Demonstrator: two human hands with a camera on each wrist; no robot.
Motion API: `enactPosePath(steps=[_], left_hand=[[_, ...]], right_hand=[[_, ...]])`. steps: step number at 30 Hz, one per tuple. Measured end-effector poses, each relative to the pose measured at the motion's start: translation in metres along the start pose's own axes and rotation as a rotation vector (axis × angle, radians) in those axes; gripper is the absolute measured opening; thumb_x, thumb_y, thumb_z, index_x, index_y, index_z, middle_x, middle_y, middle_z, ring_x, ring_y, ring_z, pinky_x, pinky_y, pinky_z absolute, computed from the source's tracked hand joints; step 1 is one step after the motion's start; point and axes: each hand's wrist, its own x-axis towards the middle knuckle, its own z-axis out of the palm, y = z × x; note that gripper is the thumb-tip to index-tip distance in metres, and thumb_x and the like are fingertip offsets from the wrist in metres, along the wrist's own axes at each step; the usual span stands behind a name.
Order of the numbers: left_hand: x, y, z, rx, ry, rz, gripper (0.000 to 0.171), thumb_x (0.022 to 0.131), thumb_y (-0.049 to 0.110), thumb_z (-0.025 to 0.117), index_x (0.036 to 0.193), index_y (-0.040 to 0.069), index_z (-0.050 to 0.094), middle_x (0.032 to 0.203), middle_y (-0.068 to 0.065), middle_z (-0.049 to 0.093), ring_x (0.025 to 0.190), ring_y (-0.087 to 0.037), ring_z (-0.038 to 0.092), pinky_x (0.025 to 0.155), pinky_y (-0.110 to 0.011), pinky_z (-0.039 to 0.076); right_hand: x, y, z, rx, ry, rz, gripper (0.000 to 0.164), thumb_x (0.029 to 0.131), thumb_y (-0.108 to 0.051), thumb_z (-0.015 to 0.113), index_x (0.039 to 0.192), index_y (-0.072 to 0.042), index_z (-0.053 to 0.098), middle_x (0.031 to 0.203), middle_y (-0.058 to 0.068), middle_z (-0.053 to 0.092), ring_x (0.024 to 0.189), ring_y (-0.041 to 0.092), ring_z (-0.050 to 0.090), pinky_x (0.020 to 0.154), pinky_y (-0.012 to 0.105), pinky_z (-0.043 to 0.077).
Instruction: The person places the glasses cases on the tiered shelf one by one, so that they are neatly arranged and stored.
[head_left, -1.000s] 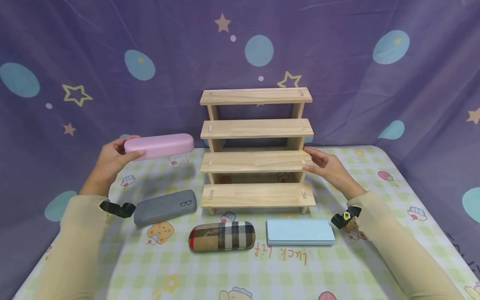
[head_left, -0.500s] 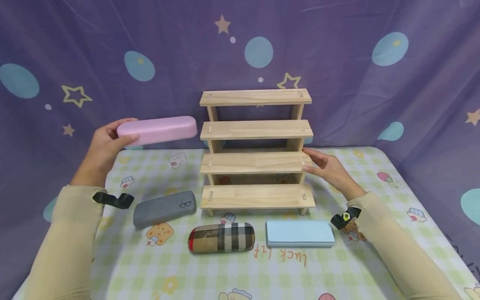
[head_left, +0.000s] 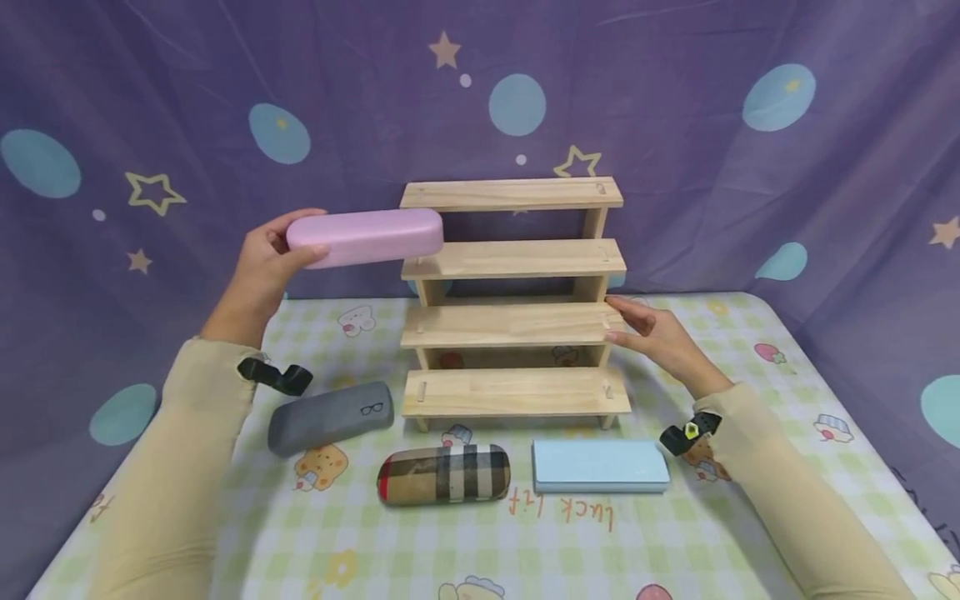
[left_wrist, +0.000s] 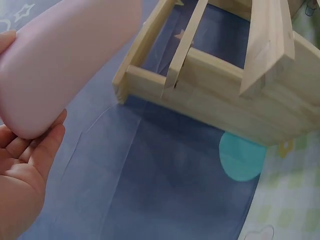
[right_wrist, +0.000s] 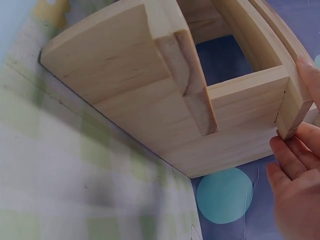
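A pink glasses case (head_left: 367, 237) is in the air at the left, gripped at its left end by my left hand (head_left: 258, 258). Its right end overlaps the upper left corner of the four-step wooden display shelf (head_left: 517, 260) in the head view. In the left wrist view the thumb and fingers hold the case (left_wrist: 70, 60) from either side, with the shelf (left_wrist: 215, 75) beyond it. My right hand (head_left: 663, 337) pinches the right end of the shelf's second plank from the bottom. Seen from the right wrist, its fingers lie under the plank (right_wrist: 295, 105) and the thumb over it.
On the checked tablecloth (head_left: 285, 533), a grey glasses case (head_left: 330, 417) lies left of the shelf. In front are a plaid glasses case (head_left: 444, 475) and a light blue case (head_left: 600, 465). A purple patterned curtain (head_left: 360, 75) hangs behind the shelf.
My left hand has raised the pink glasses case and then moved it right, over to the shelf's upper left. My right hand has stayed at the plank's end.
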Motion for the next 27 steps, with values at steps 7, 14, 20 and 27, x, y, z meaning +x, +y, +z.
enactPosePath(steps=[7, 14, 20, 27], left_hand=[[0.017, -0.008, 0.022, -0.001, -0.033, 0.003, 0.034, 0.076, -0.004, 0.069, 0.108, 0.008, 0.069, 0.098, 0.000, 0.066, 0.085, -0.011, 0.057, 0.072, -0.019, 0.049], [0.030, -0.018, 0.040, 0.005, -0.057, 0.021, 0.036, 0.075, -0.002, 0.068, 0.109, 0.008, 0.068, 0.098, 0.001, 0.065, 0.086, -0.011, 0.056, 0.074, -0.019, 0.048], [0.037, -0.027, 0.050, 0.011, -0.059, 0.028, 0.039, 0.074, 0.001, 0.068, 0.112, 0.007, 0.066, 0.101, 0.000, 0.064, 0.088, -0.013, 0.056, 0.074, -0.021, 0.048], [0.050, -0.031, 0.066, -0.014, -0.049, 0.035, 0.039, 0.073, 0.003, 0.069, 0.112, 0.006, 0.066, 0.099, -0.001, 0.063, 0.088, -0.013, 0.055, 0.076, -0.021, 0.047]], right_hand=[[0.000, -0.001, 0.000, 0.016, -0.001, 0.005, 0.065, 0.087, -0.019, 0.069, 0.143, -0.005, 0.040, 0.150, 0.014, 0.033, 0.138, 0.031, 0.028, 0.111, 0.042, 0.024], [0.002, 0.000, 0.000, 0.007, 0.016, 0.007, 0.065, 0.087, -0.019, 0.069, 0.142, -0.004, 0.040, 0.149, 0.016, 0.033, 0.137, 0.032, 0.029, 0.110, 0.041, 0.025], [0.003, 0.001, -0.001, -0.013, 0.012, -0.005, 0.064, 0.087, -0.019, 0.069, 0.142, -0.004, 0.041, 0.149, 0.016, 0.034, 0.138, 0.031, 0.028, 0.111, 0.040, 0.024], [0.002, 0.000, -0.001, -0.011, 0.005, 0.013, 0.064, 0.088, -0.020, 0.068, 0.143, -0.006, 0.039, 0.150, 0.015, 0.031, 0.139, 0.031, 0.025, 0.112, 0.044, 0.021]])
